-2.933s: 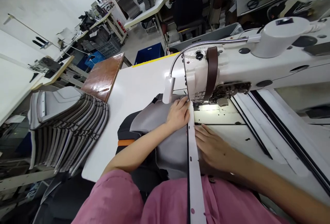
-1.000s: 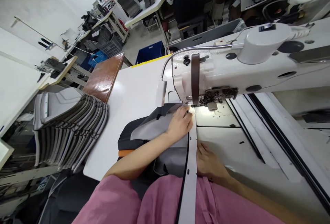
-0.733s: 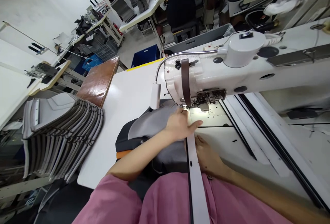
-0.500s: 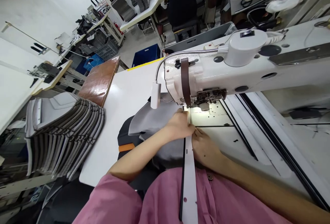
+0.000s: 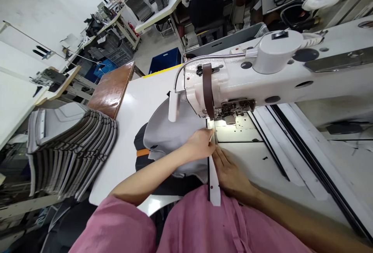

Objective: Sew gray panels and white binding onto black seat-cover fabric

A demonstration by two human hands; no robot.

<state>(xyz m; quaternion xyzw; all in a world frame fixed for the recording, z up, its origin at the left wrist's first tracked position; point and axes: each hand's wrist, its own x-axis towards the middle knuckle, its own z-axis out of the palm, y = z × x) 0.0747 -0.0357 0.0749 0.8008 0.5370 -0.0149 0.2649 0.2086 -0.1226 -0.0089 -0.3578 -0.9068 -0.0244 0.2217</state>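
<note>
My left hand (image 5: 200, 143) is closed on the white strip (image 5: 215, 183) just in front of the needle area of the white sewing machine (image 5: 233, 78). The strip has a black edge, and its lower end hangs over the pink garment. Against the strip's right side lies my right hand (image 5: 229, 169), its fingers together and pointing toward the needle; their tips are partly hidden by my left hand. Grey fabric (image 5: 171, 128) spreads left of the needle, over black pieces with an orange band (image 5: 143, 152).
Stacked grey padded panels (image 5: 70, 148) stand at the left beside a brown board (image 5: 110, 89). More black-edged white strips (image 5: 303, 163) lie at the right. A lamp (image 5: 174, 107) hangs left of the machine head. A person (image 5: 205, 0) sits beyond the table.
The white strip has moved up toward the needle, so less of it hangs below my hands. The grey fabric has shifted up and lies flatter. My left hand has moved slightly left.
</note>
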